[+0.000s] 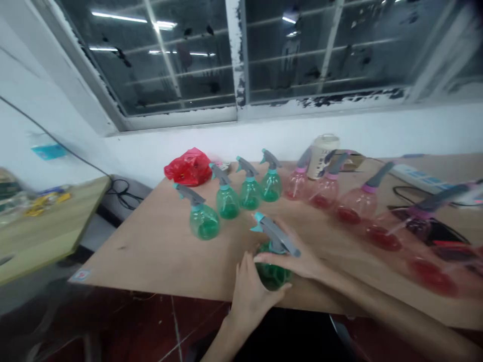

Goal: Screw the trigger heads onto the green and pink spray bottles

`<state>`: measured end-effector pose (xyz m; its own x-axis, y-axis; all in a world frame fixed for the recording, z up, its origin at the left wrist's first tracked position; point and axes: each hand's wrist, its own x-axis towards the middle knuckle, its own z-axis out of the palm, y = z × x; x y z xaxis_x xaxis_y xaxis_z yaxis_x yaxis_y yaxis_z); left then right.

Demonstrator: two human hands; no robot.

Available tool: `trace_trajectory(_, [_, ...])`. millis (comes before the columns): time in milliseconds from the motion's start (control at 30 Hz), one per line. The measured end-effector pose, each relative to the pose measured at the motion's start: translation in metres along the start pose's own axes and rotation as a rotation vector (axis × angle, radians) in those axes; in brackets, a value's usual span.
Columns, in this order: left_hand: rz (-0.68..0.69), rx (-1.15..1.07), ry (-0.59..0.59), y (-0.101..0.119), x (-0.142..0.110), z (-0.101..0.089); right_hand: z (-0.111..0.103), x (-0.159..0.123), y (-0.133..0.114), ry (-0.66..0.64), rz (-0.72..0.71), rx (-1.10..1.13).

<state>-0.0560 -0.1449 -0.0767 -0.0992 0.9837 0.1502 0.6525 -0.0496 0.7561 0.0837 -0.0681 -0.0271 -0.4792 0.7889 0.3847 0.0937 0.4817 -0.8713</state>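
Observation:
A green spray bottle (272, 276) with a grey and teal trigger head stands near the table's front edge, between my two hands. My left hand (252, 286) wraps its lower left side, fingers behind and thumb in front. Around its neck and upper body closes my right hand (298, 257), partly hidden by the spray head. Beyond them stand several more green spray bottles, the nearest green bottle (204, 221) to the left. Pink spray bottles (356, 203) with red liquid form a slanting row on the right, blurred toward the edge.
At the back of the wooden table (158, 256) lie a red plastic bag (189, 167) and a whitish cup (322, 156). A power strip (422, 178) with cables and a dark flat object are at right. Another table (71, 226) stands left, across a gap.

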Motion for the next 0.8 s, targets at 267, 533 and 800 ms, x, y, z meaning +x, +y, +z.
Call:
trace_trajectory(267, [0.064, -0.047, -0.218, 0.039, 0.031, 0.054, -0.058, -0.021, 0.004, 0.276, 0.06, 0.001])
trace_trajectory(533, [0.151, -0.014, -0.199, 0.037, 0.035, 0.057, -0.061, -0.016, 0.004, 0.335, 0.023, -0.061])
trace_trajectory(800, [0.236, -0.076, -0.254, 0.034, 0.04, 0.051, -0.064, -0.012, 0.016, 0.317, 0.018, -0.055])
